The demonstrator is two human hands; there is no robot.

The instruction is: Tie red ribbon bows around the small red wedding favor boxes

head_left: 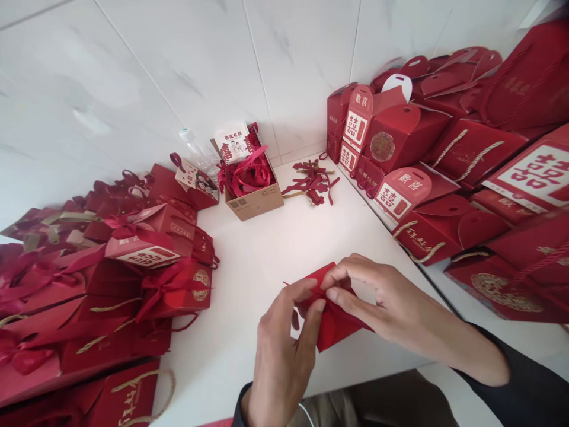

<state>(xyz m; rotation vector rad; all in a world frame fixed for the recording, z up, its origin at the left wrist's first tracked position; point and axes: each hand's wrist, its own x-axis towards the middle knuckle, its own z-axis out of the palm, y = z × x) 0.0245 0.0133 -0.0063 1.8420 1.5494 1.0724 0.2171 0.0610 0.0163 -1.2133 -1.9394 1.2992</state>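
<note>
A small red box (332, 332) sits on the white table near its front edge, partly covered by both hands. My left hand (291, 338) is at its left side, thumb and fingers closed on dark red ribbon at the top of the box. From the right, my right hand (377, 290) pinches the same red ribbon (322, 292) between thumb and forefinger. The two hands' fingertips are close together. Exactly how the ribbon is looped between the fingertips is hidden.
An open cardboard box (255, 204) of red ribbons stands by the wall, beside loose dark red ribbon pieces (315, 184). Many red gift boxes (182, 290) with bows crowd the left. More red boxes (402, 133) are stacked on the right.
</note>
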